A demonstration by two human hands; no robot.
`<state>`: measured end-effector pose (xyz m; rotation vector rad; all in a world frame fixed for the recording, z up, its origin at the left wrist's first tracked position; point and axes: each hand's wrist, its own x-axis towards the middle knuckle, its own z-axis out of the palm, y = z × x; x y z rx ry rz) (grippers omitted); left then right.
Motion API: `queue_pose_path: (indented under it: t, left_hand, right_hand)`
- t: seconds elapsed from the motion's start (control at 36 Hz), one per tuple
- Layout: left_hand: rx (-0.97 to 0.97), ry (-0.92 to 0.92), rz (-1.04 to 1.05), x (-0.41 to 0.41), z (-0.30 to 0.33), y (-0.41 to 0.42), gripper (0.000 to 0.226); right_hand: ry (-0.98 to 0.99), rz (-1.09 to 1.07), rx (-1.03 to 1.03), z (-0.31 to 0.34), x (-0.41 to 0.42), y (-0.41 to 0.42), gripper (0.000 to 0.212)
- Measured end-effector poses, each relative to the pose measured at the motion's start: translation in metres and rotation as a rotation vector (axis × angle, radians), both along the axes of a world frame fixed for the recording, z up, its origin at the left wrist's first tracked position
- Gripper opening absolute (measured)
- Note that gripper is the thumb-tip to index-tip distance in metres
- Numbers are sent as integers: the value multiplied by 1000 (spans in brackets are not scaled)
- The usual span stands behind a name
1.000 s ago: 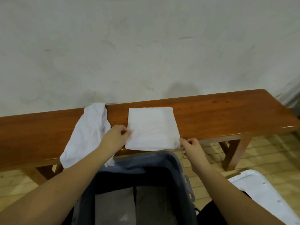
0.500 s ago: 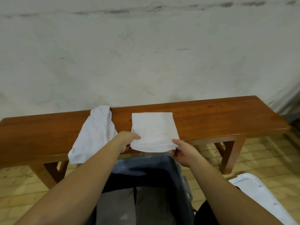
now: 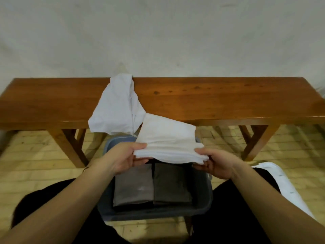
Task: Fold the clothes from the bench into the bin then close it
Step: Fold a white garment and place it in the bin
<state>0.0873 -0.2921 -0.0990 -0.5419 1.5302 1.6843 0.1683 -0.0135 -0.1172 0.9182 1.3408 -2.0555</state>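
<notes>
Fingers point(image 3: 140, 147) of both hands pinch the folded white cloth point(image 3: 168, 140) by its near edge, bin point(image 3: 202, 205) directly below at six o'clock.

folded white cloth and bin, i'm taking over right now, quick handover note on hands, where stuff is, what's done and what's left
Left hand grips the folded white cloth at its left edge; right hand grips its right edge. The cloth is held in the air above the open grey bin.
Done: two folded dark garments lie side by side in the bin.
Left: lower this cloth in, fold the crumpled white garment hanging over the bench front edge, then fit the white lid, lying on the floor to the right.
</notes>
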Motion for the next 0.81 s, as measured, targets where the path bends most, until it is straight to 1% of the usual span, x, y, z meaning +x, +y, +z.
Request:
queue_pose_path:
  t: [0.08,0.19,0.28,0.36,0.42,0.47,0.56,0.64,0.69,0.75,0.81]
  left_hand:
    - [-39,-50,1,9,-13,-20,18]
    - [-108,-214,-62,23,-40,-43,10]
    - [-134,-369,-59,34,-68,-61,12]
    - [-165,-484,-38,40,-93,-76,10]
    - [-192,-518,-4,38,-102,-80,11]
    - [-223,-500,28,29,-109,-82,16]
    - [-262,-397,133,10,-115,-81,21]
    - [-290,-320,213,-10,-124,-82,26]
    - [-338,-294,210,-18,-137,-86,26]
    - [-414,-291,189,-23,-157,-91,20]
    - [-519,-292,121,-23,-179,-97,23]
  right_hand:
    - [-61,29,43,-14,6,-15,28]
    - [-158,97,28,-40,9,-33,32]
    - [-272,179,40,-64,9,-54,16]
    - [-384,252,51,-91,10,-78,13]
    - [-420,269,60,-103,6,-90,10]
    - [-410,280,81,-115,-4,-103,14]
    - [-279,246,159,-133,-26,-116,20]
    - [-151,228,249,-147,-47,-124,12]
    - [-118,252,261,-159,-54,-128,12]
    - [-128,310,299,-174,-56,-133,22]
    - [-180,392,336,-193,-53,-139,30]
